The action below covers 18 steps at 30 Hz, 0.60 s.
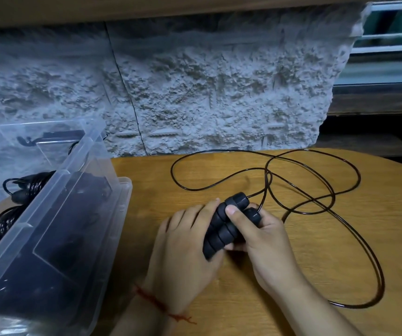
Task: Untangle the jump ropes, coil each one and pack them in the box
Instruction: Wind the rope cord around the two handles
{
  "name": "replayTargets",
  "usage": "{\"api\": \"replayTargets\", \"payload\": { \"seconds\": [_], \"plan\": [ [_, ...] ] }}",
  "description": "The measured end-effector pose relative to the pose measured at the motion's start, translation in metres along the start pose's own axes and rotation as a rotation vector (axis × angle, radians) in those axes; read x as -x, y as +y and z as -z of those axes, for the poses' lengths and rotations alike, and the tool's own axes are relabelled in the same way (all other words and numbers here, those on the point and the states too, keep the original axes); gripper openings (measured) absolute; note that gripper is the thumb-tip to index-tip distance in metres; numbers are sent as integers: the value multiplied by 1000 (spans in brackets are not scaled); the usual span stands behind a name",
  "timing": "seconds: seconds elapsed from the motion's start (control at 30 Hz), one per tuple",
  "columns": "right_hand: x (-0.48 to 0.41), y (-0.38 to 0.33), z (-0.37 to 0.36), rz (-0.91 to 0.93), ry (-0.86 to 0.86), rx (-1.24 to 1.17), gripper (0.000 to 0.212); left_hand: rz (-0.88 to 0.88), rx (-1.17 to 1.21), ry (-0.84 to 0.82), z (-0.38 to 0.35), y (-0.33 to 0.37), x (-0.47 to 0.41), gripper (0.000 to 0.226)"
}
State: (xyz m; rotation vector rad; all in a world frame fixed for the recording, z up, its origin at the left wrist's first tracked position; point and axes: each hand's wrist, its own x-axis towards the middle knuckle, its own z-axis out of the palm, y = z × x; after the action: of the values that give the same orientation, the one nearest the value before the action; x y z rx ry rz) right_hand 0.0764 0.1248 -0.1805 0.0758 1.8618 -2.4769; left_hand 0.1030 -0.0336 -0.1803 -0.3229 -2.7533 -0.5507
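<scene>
Behind the work surface stood a rough grey stone-textured wall, a dark seam running down it. Below it lay a wooden table with a rounded far edge.

At the table's left sat a clear plastic box, tilted across the corner of the view, with dark shapes showing through its walls. Coiled ropes lay bundled and black beyond its long rim; whether they sat inside the box or just beside it could not be told.

To the right, one black rope sprawled loose over the wood in several wide loops that crossed one another – not coiled, well apart from the box. Both of its ends ran back toward the middle of the table.

There the two hands met. The left hand lay back-up against the left side of the handles, fingers stretched along them and closed around them, its thumb hidden. The right hand gripped the same pair from the right – thumb pressed on top, fingers curled underneath.

The handles were black, ribbed foam, held side by side and pointing away from the person, the rope leaving their far tips. A thin red thread circled the left wrist.
</scene>
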Motion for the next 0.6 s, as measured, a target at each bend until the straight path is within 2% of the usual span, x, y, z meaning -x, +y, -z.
{"api": "replayTargets", "payload": {
  "seconds": [0.1, 0.2, 0.27, 0.33, 0.4, 0.47, 0.53, 0.6],
  "plan": [
    [6, 2, -2, 113, 5, 212, 15, 110, -57, 42, -6, 10, -1, 70],
    [10, 6, 3, 250, 95, 497, 34, 198, -77, 50, -1, 4, 1, 72],
    [9, 2, 15, 413, 245, 622, 41, 186, -70, 25, 4, -5, 1, 75],
    [6, -7, 26, 660, 319, 747, 29, 91, -65, -45, 8, -9, 0, 77],
    [4, -13, 30, 836, 158, 885, 26, -35, -84, -101, 9, -7, -1, 75],
    [4, -11, 32, 844, -64, 974, 30, -71, -61, -111, 11, -5, 1, 69],
    [5, -8, 35, 740, -109, 992, 32, -27, 35, -79, 10, -5, 4, 62],
    [4, -8, 36, 701, -66, 990, 32, 71, 207, -36, 10, -4, 6, 54]
  ]
}}
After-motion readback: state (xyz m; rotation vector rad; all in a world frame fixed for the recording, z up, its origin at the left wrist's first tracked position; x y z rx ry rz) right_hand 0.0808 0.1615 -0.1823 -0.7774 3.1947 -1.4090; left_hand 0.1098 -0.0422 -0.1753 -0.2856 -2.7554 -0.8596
